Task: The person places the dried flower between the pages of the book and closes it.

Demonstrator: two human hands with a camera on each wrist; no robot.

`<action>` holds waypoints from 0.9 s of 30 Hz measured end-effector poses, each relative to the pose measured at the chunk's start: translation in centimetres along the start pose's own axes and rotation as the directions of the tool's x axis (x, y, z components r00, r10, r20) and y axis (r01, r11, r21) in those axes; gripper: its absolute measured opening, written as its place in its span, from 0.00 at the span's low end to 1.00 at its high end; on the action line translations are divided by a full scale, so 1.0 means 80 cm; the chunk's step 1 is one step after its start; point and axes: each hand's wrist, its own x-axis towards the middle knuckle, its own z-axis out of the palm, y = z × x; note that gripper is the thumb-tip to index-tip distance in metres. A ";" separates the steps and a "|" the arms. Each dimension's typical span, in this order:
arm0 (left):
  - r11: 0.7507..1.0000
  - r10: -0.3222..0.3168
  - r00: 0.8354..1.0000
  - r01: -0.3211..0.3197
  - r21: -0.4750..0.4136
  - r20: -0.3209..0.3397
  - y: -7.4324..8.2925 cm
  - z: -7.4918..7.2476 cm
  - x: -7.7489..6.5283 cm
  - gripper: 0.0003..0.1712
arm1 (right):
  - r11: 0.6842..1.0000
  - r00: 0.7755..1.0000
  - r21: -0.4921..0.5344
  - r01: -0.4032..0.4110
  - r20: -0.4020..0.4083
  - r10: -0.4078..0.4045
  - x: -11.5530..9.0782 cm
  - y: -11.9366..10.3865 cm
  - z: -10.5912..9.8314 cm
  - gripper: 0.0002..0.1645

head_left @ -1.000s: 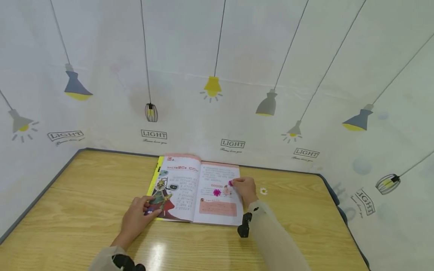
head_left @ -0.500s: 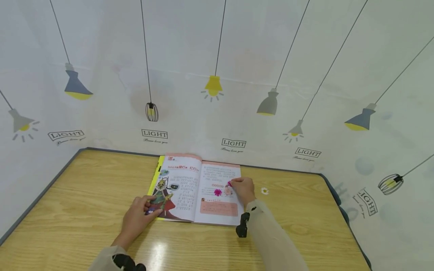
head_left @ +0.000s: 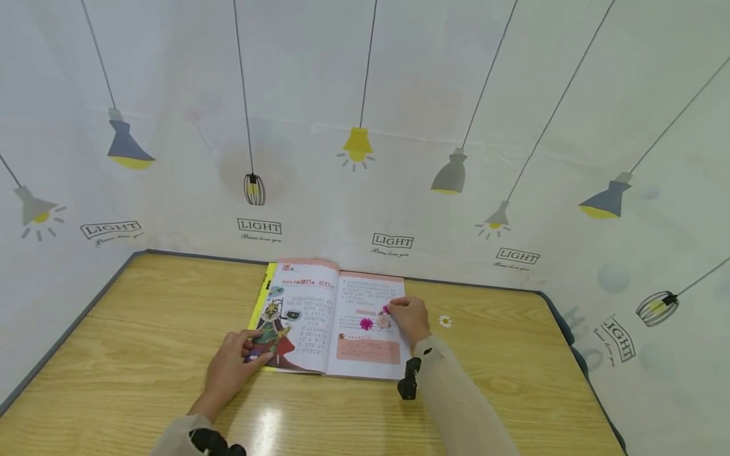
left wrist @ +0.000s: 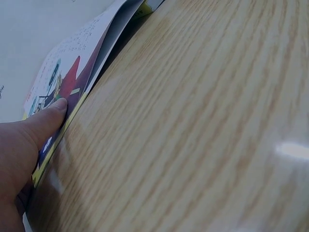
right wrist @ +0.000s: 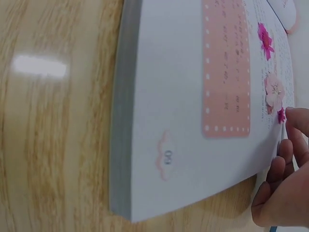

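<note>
An open book (head_left: 356, 368) lies on the wooden table against the wall. My left hand (head_left: 228, 364) rests on the lower left corner of its illustrated page. In the left wrist view the thumb (left wrist: 59, 105) presses flat on that page, while the other fingers are mostly hidden. At the right page's outer edge, my right hand (head_left: 412, 316) pinches a small magenta flower (right wrist: 281, 115) between thumb and index finger. Beside it on the page lie a pale pink flower (right wrist: 274, 92) and a larger magenta flower (right wrist: 265, 41).
A white daisy-like flower (head_left: 445, 321) lies on the table (head_left: 142, 329) to the right of the book. Behind stands a pale wall covering (head_left: 308, 158) printed with hanging lamps. A dark edge strip (head_left: 199, 255) runs along the table's back.
</note>
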 end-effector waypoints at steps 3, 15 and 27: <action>1.000 -0.003 1.000 0.003 0.004 -0.001 0.000 0.002 0.000 0.31 | 1.000 1.000 0.023 -0.014 0.002 0.014 0.000 -0.001 -0.003 0.07; 1.000 -0.003 1.000 0.003 0.005 0.009 0.001 -0.001 -0.002 0.30 | 0.996 0.997 0.031 0.079 0.020 -0.079 0.009 0.000 -0.038 0.14; 1.000 0.013 1.000 -0.013 0.022 0.005 0.001 0.000 0.000 0.31 | 0.995 0.993 0.005 0.102 0.066 -0.102 0.008 0.016 -0.096 0.22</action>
